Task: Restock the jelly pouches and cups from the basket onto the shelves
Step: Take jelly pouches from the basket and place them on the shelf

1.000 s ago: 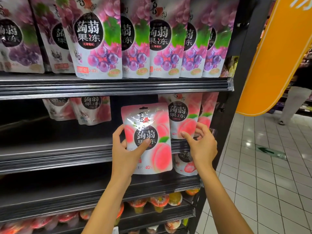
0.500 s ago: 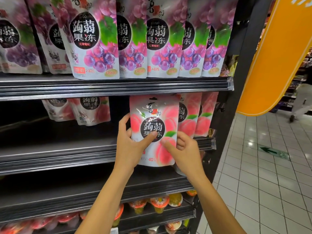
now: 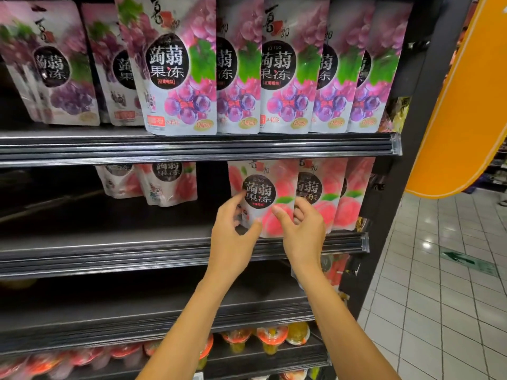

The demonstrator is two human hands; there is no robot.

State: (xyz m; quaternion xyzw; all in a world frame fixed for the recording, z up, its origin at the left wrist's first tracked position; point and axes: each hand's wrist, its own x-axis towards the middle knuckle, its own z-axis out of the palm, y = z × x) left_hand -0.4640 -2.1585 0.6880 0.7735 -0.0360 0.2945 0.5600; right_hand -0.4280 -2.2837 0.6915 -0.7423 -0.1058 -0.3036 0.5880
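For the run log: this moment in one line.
left grip: touches peach pouch front | right grip: pinches its right edge | pouch: on middle shelf

The peach pouch at the middle of the frame is made of glossy plastic film. The same shiny printed film is shown by the grape pouches along the top. The shelf edges are formed of dark, smooth, ribbed strips with a dull gleam, capped by a clear plastic end piece. Clear plastic is seen in the jelly cups at the bottom. The floor tiles at lower right are glazed and reflective; the orange panel is smooth.
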